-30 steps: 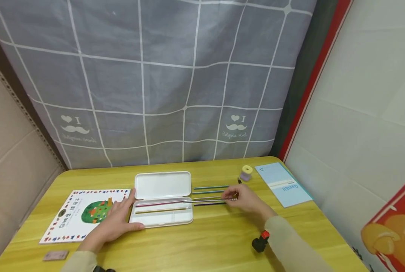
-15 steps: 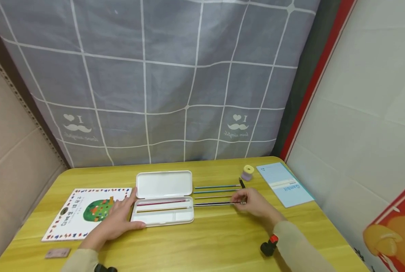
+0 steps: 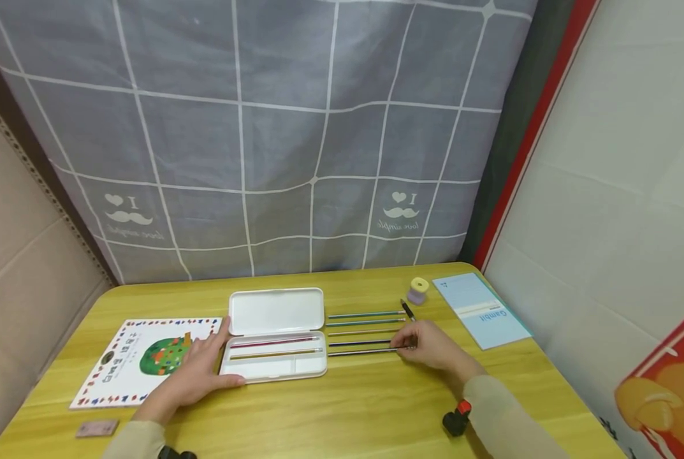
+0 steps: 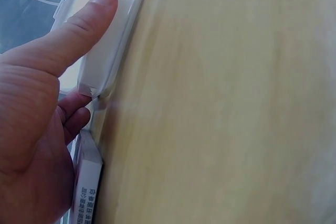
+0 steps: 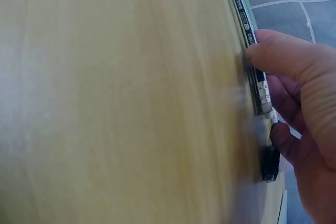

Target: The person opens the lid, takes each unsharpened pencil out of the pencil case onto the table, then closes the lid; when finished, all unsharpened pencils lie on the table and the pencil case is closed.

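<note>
An open white pencil case (image 3: 277, 312) lies on the table, with a red pencil (image 3: 273, 343) and a gold pencil (image 3: 275, 354) in its tray. My left hand (image 3: 195, 373) rests against its left end, fingers along the side and thumb straight along the front. To the right of the case, my right hand (image 3: 430, 345) pinches a black pencil (image 5: 241, 14) near its eraser end between thumb and fingers. This pencil is the nearest of a row; behind it lie a dark pencil (image 3: 359, 343), a gold one (image 3: 359, 332) and two teal pencils (image 3: 364, 323).
A black pen (image 3: 408, 310) lies just behind my right hand. Farther back are a yellow and purple sharpener-like object (image 3: 418, 291) and a light blue notebook (image 3: 479, 306). On the left lie a white book (image 3: 118, 357) and a pinkish eraser-like block (image 3: 97, 428).
My right hand has moved right and toward me, drawing the black pencil away from over the case to the near side of the row. My left hand has stayed at the case.
</note>
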Tool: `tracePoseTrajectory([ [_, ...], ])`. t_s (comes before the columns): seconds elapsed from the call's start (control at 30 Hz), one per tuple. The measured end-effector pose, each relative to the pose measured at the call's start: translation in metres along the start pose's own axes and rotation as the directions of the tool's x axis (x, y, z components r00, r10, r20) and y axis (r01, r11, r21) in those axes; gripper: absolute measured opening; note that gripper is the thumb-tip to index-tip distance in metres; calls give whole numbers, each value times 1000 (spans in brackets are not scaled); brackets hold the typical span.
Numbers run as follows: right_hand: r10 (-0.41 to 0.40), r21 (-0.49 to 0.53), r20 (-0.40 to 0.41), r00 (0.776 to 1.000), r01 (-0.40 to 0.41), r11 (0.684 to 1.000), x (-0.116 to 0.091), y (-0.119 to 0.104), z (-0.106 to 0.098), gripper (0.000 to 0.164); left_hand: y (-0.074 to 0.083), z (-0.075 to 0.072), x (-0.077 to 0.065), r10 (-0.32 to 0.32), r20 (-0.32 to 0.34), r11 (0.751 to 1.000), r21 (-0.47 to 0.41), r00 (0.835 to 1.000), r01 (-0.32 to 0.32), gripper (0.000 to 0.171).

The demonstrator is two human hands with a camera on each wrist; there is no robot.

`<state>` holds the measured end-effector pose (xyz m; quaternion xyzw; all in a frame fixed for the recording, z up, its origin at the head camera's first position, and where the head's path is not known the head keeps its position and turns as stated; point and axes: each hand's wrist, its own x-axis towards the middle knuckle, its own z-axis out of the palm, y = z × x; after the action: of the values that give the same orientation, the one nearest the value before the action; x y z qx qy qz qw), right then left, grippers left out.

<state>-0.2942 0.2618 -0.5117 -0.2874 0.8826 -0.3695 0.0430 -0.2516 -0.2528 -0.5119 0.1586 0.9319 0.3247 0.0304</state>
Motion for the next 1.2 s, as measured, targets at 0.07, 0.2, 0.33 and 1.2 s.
tracePoseTrajectory([
  [0.07, 10, -25, 2, 1000, -10, 1000, 0, 0, 0, 16, 0, 0, 0, 0, 1, 1000, 0, 1000, 0, 134],
  [0.2, 27, -53, 3, 1000, -27, 998, 0, -1, 0, 16, 0, 0, 0, 2, 2, 1000, -3, 1000, -2, 134],
  [0.33, 19, -61, -11, 1000, -20, 998, -1, -4, 1, 16, 0, -1, 0, 0, 4, 1000, -8, 1000, 0, 133],
  [1.2, -22, 94, -14, 1000, 24, 995, 85, -91, 57, 34, 0, 0, 1, 22, -17, 1000, -5, 1000, -22, 133],
])
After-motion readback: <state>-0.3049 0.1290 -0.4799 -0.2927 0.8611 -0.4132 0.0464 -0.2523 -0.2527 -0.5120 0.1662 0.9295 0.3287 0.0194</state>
